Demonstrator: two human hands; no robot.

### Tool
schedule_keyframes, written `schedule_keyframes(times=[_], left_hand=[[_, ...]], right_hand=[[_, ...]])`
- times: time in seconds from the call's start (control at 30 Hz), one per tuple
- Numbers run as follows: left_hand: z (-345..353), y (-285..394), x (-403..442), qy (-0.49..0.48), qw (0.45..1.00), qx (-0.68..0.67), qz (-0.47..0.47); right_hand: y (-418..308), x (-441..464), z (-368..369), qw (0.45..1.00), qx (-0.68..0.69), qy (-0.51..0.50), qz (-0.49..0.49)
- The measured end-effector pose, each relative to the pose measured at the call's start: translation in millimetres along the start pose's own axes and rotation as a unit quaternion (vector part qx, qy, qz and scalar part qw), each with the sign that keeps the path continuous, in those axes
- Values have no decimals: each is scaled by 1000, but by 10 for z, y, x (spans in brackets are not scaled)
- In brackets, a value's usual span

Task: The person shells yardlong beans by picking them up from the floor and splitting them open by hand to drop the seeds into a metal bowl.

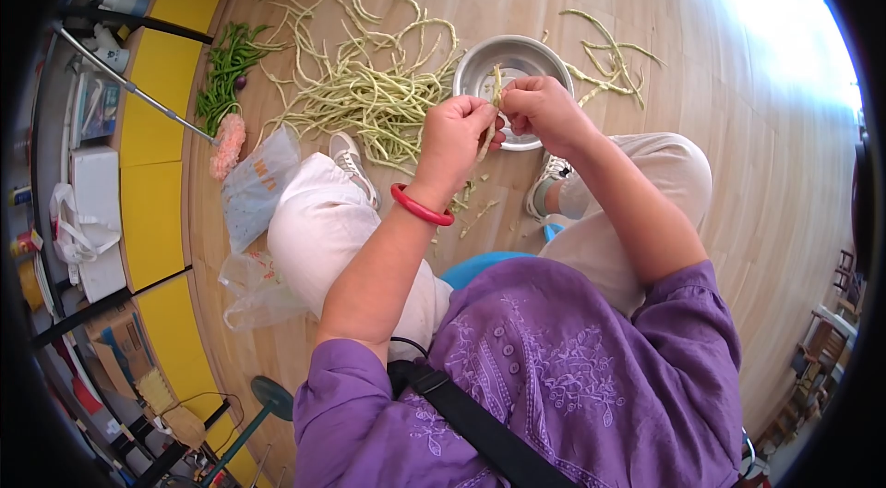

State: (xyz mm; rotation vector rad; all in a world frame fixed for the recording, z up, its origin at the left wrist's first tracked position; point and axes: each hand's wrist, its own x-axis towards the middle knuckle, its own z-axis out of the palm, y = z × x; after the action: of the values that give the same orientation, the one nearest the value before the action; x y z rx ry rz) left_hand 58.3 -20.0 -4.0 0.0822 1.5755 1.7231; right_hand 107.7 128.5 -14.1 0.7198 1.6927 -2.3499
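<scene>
Between my two hands is a pale green long bean [487, 139], its lower end hanging below the fingers and its tip sticking up. My left hand [459, 130], with a red bangle [423, 204] on the wrist, is closed round it. My right hand [544, 111] pinches the same bean a little higher up. Both hands are over the near side of a round metal basin [468, 71] on the floor; what lies inside is mostly hidden. A large heap of long beans [378, 109] spreads left of the basin.
More long beans [609, 59] lie right of the basin. Bean scraps [469, 208] dot the floor between my shoes. Green peppers [226, 72], a pink duster head [227, 144] and plastic bags [261, 188] are at left, beside yellow cabinets [152, 220]. A blue seat [480, 266] is beneath me.
</scene>
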Motion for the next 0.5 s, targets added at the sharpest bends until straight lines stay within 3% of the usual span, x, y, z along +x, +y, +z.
schedule_keyframes(times=[0.3,0.5], left_hand=[[-123,-61,114,-74,985,-138,-71],[-46,-22,140,-88,973,-189,-100]], right_hand=[[-26,-17,-27,998,53,-28,33],[-107,-50,-17,999,-30,19,-12]])
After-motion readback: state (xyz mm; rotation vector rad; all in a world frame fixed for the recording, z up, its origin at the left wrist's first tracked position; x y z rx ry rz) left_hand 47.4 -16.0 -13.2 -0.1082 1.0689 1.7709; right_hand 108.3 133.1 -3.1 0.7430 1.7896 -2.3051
